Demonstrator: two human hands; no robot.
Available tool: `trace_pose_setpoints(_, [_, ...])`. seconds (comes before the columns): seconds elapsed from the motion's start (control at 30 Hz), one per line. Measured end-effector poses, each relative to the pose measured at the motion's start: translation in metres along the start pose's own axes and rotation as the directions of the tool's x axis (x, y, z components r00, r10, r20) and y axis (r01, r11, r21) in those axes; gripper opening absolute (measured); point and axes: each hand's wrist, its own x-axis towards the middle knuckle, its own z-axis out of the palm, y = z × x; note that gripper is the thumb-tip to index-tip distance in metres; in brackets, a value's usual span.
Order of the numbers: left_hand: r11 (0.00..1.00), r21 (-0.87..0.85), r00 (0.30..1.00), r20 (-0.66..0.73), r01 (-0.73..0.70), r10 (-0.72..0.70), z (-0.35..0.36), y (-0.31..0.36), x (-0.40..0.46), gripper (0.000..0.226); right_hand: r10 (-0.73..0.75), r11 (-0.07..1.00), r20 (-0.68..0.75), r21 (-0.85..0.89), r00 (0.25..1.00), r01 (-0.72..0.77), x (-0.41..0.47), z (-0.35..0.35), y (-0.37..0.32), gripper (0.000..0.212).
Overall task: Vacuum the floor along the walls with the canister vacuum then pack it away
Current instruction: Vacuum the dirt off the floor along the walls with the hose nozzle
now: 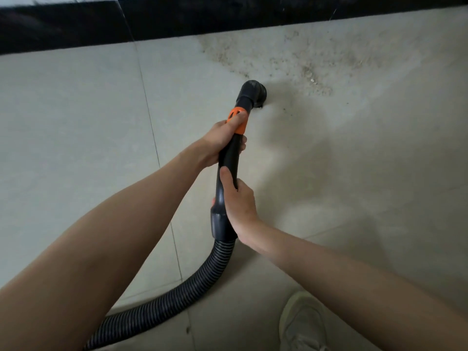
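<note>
A black vacuum wand (pixel 229 158) with an orange collar (pixel 238 120) points down at the pale tiled floor. Its round black brush nozzle (pixel 253 93) touches the floor at the edge of a patch of sandy dirt (pixel 304 64). My left hand (pixel 220 143) grips the wand just below the orange collar, thumb lying on the collar. Lower down, my right hand (pixel 238 206) grips the wand near the hose cuff. The ribbed black hose (pixel 177 295) curves down and leaves the view at the bottom left. The canister is out of view.
A glossy black skirting strip (pixel 177 19) runs along the wall at the top. Grout lines (pixel 152 127) cross the floor tiles on the left. My white shoe (pixel 304 323) stands at the bottom, right of the hose.
</note>
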Motion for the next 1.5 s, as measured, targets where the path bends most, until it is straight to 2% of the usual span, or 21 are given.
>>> trace_pose_setpoints(0.13, [0.999, -0.02, 0.998, -0.059, -0.027, 0.026, -0.02, 0.02, 0.024, 0.04, -0.136, 0.99, -0.041, -0.031, 0.99, 0.135, 0.029, 0.016, -0.02, 0.044])
trace_pose_setpoints(0.3, [0.992, -0.121, 0.994, -0.103, -0.04, 0.028, -0.064, 0.03, 0.043, 0.042, -0.241, 0.952, 0.094, -0.173, 0.966, 0.254, 0.056, 0.036, -0.042, 0.043])
trace_pose_setpoints(0.43, [0.985, -0.16, 0.99, -0.137, -0.057, 0.035, -0.097, 0.044, 0.056, 0.045, -0.253, 0.943, 0.174, -0.176, 0.952, 0.283, 0.076, 0.057, -0.064, 0.048])
trace_pose_setpoints(0.63, [1.0, 0.013, 0.957, -0.289, -0.005, 0.009, -0.117, 0.075, 0.075, 0.051, -0.294, 0.928, 0.158, -0.188, 0.943, 0.321, 0.104, 0.073, -0.09, 0.049])
trace_pose_setpoints(0.77, [0.985, 0.172, 0.886, -0.46, 0.024, 0.059, -0.112, 0.093, 0.089, 0.042, -0.323, 0.903, 0.151, -0.247, 0.934, 0.352, 0.116, 0.076, -0.102, 0.051])
trace_pose_setpoints(0.83, [0.974, 0.223, 0.862, -0.5, 0.04, 0.079, -0.108, 0.098, 0.094, 0.043, -0.328, 0.887, 0.16, -0.286, 0.931, 0.361, 0.119, 0.078, -0.104, 0.05])
trace_pose_setpoints(0.93, [0.98, 0.194, 0.859, -0.506, 0.03, 0.074, -0.108, 0.096, 0.098, 0.044, -0.316, 0.887, 0.198, -0.286, 0.928, 0.363, 0.121, 0.075, -0.104, 0.05])
trace_pose_setpoints(1.13, [0.994, 0.111, 0.893, -0.447, -0.005, 0.054, -0.12, 0.092, 0.104, 0.043, -0.246, 0.95, 0.294, -0.114, 0.924, 0.289, 0.118, 0.068, -0.085, 0.044])
trace_pose_setpoints(1.33, [0.995, 0.102, 0.908, -0.415, -0.01, 0.052, -0.122, 0.092, 0.109, 0.049, -0.36, 0.927, 0.112, -0.073, 0.926, 0.369, 0.111, 0.077, -0.071, 0.033])
trace_pose_setpoints(1.5, [0.988, 0.151, 0.882, -0.467, 0.017, 0.057, -0.112, 0.09, 0.102, 0.05, -0.39, 0.914, 0.087, -0.084, 0.917, 0.397, 0.113, 0.074, -0.072, 0.032])
